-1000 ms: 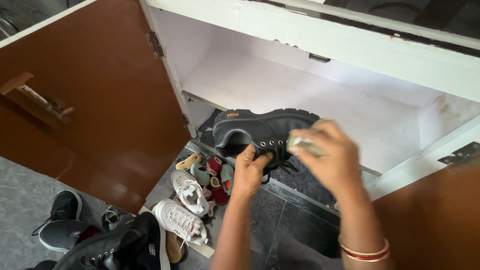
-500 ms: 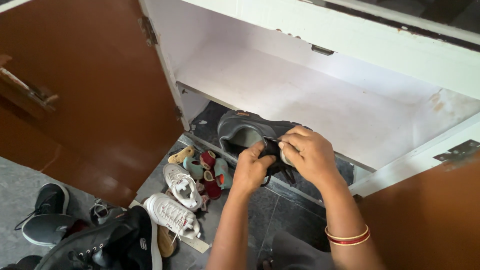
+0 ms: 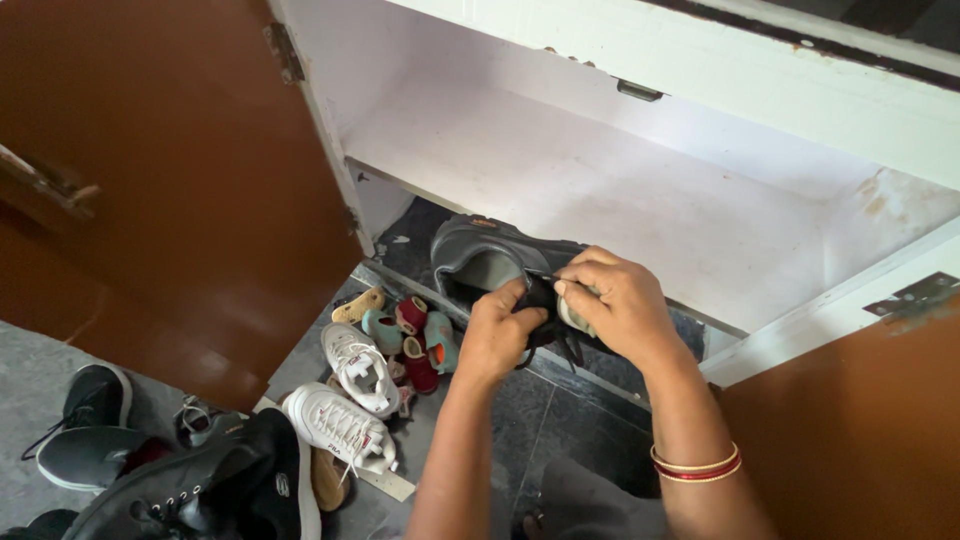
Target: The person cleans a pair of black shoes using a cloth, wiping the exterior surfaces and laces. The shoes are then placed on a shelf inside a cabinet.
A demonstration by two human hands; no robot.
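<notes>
While your left hand grips the black shoe at its laces, your right hand presses a cloth on it; toe points right, along the cabinet shelf edge.

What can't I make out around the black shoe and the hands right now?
Head view:
- Black shoe: toe end hidden behind right hand.
- Pale item under right-hand fingers: mostly covered, kind unclear.
- Left hand: fingertips hide the laces.
- Lower cabinet compartment: dark, contents unreadable.
</notes>
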